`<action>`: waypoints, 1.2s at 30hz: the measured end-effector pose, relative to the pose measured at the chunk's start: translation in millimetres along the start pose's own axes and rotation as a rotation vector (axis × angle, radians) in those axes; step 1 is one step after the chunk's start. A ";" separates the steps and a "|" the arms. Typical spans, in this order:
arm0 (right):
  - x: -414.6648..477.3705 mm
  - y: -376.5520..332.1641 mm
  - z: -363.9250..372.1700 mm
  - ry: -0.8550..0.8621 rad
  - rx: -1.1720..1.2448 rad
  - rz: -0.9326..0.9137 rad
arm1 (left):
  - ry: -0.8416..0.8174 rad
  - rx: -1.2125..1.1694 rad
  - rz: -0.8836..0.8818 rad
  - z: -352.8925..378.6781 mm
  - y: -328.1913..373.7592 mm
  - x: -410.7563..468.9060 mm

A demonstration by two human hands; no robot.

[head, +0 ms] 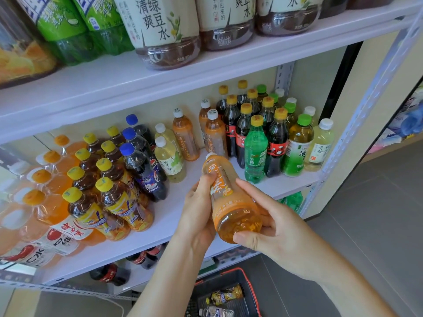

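so, you have the orange tea bottle (pixel 229 193) up in the air, just in front of the middle shelf (pixel 183 216). it is tipped over, with its white cap toward the shelf and its base toward you. your left grip (pixel 199 207) is wrapped round the labelled middle. your right grip (pixel 272 227) is curled round the base end, with the thumb at the bottom rim. both are clasped on the bottle.

it looks full, so expect some weight. the thin plastic wall will likely give if you squeeze, and the glossy label sleeve may be slick. the labelled waist or the ridged base is probably the best hold, not the cap.

two matching orange bottles (pixel 185 138) stand upright at the back of the shelf, with bare shelf in front of them. pepsi bottles (pixel 146 170) crowd the left of that gap, and a green sprite bottle (pixel 255 156) stands near on the right among dark cola bottles. either could be knocked by a wide swing. low down by your arms, a red-rimmed shopping basket (pixel 251 291) holds a couple of bottles.
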State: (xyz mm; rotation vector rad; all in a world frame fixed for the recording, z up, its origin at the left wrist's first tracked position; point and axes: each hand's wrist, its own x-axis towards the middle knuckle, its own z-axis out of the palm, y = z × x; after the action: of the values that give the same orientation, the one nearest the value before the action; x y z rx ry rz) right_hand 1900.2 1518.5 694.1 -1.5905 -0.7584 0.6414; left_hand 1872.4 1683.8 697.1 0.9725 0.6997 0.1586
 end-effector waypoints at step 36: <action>1.8 36.2 26.7 0.352 -0.408 0.035 | 0.039 0.114 0.431 -11.5 31.3 3.0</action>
State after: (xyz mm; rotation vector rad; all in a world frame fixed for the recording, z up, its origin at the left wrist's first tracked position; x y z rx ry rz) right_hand 1885.3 1533.6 654.3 -2.0252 -0.6208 0.2227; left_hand 1873.3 1711.0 716.6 1.2244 0.5309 0.5211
